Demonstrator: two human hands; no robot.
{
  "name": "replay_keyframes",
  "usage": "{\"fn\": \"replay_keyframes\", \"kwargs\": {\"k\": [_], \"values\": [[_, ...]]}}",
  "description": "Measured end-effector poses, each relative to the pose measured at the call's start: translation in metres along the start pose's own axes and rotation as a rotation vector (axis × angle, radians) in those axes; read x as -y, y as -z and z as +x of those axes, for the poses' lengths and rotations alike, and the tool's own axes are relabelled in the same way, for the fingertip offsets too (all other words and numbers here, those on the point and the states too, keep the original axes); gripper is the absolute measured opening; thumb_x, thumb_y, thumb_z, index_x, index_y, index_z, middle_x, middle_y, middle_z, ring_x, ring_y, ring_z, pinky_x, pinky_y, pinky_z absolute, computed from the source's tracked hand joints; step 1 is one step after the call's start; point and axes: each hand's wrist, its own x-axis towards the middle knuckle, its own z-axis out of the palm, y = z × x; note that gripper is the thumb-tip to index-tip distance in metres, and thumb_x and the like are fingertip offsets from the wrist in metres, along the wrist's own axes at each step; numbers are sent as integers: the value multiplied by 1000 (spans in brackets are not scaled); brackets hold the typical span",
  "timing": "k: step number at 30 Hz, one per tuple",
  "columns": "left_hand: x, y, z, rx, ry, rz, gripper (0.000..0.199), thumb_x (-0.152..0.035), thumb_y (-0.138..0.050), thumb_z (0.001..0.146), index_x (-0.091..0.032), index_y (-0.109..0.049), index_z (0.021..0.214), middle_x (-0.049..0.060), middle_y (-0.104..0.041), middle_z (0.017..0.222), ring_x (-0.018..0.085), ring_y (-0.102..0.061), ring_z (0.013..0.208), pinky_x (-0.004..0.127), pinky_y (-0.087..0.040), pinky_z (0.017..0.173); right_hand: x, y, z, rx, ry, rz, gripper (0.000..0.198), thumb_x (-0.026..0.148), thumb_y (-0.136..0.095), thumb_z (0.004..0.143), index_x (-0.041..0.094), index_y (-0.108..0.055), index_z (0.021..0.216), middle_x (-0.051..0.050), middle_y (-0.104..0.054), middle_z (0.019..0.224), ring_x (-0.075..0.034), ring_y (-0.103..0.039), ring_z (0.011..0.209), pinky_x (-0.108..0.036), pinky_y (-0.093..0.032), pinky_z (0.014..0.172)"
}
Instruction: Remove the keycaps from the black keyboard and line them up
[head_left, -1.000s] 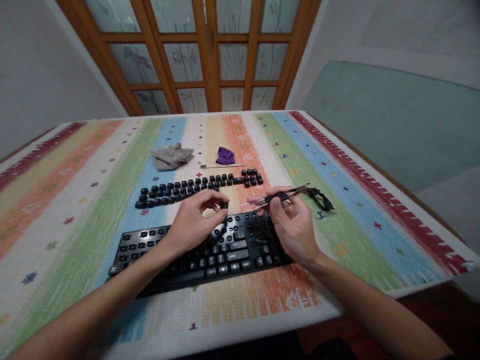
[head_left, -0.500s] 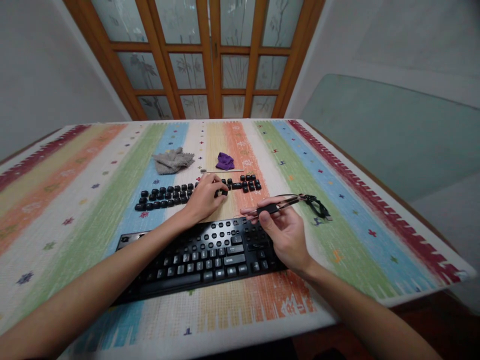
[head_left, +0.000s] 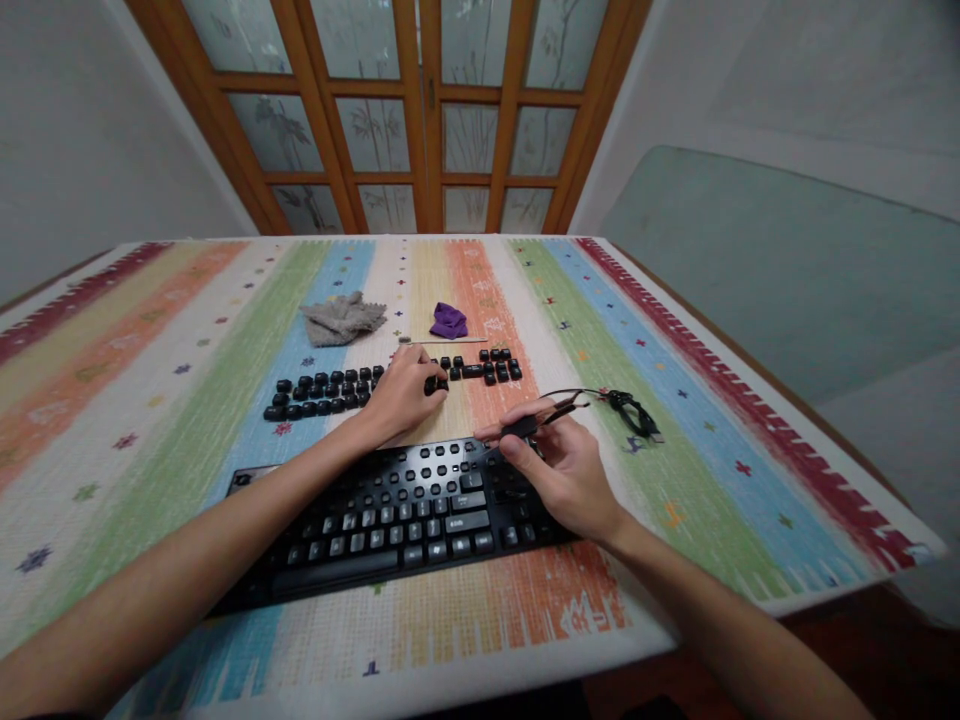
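A black keyboard (head_left: 352,572) lies before me, keycaps on its lower rows and bare switches along its upper rows. Beyond it, loose black keycaps (head_left: 322,393) stand in rows on the cloth. My left hand (head_left: 405,395) reaches over to those rows, its thumb and fingers pinching a black keycap (head_left: 436,385) at the row's near side. Above the keyboard's right part, my right hand (head_left: 566,465) grips a keycap puller (head_left: 519,427) with a black handle and thin wires. The wire tips point left and appear to hold nothing.
A grey cloth (head_left: 343,320) and a purple cloth (head_left: 449,321) lie behind the keycaps, with a thin brush (head_left: 442,341) nearby. The coiled keyboard cable (head_left: 631,412) rests right of my right hand. A striped tablecloth (head_left: 690,470) covers the table.
My left hand has shifted slightly left with the keycap in its fingers. The puller in my right hand has turned a little and moved slightly left.
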Motion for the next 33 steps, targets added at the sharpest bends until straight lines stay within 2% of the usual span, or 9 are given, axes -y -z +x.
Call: {"fn": "replay_keyframes", "kwargs": {"k": [7, 13, 17, 22, 27, 33], "values": [[-3, 2, 0, -10, 1, 3, 16, -18, -65, 81, -15, -73, 95, 8, -54, 95, 27, -50, 101, 44, -46, 94, -1, 3, 3, 87, 22, -141, 13, 33, -66, 93, 23, -61, 99, -6, -78, 94, -20, -74, 90, -37, -56, 81], [-9, 17, -12, -67, -35, -31, 12, -22, -65, 85, -18, -71, 94, 6, -56, 93, 24, -53, 97, 42, -47, 92, 3, 13, 8, 158, 89, -397, 19, 39, -70, 89, 21, -68, 85, -3, -74, 78, -17, -69, 71, -32, -53, 69], [-18, 31, -34, 6, -73, -114, 12, -25, -61, 88, -19, -70, 93, 5, -60, 92, 22, -57, 91, 41, -48, 89, -2, 18, 10, 189, 139, -491, 25, 43, -70, 89, 21, -70, 78, -2, -72, 71, -18, -67, 65, -32, -52, 64], [-27, 38, -67, 131, -98, -178, 18, -29, -56, 93, -18, -70, 98, 7, -65, 100, 23, -59, 97, 41, -49, 90, -2, 20, 12, 272, 97, -512, 21, 41, -68, 91, 21, -73, 86, -4, -75, 79, -19, -70, 71, -33, -54, 68], [-28, 37, -91, 190, -110, -173, 22, -30, -52, 97, -19, -68, 107, 9, -65, 105, 24, -58, 103, 42, -49, 93, 3, 24, 16, 409, 21, -418, 16, 33, -65, 93, 21, -75, 88, -5, -75, 82, -19, -71, 77, -33, -56, 74], [-27, 36, -106, 164, -128, -150, 21, -28, -54, 97, -18, -67, 111, 10, -65, 111, 25, -59, 104, 45, -49, 95, 3, 25, 15, 452, -206, -60, 18, 36, -61, 96, 19, -65, 98, -4, -70, 84, -15, -68, 68, -29, -58, 65]]}}
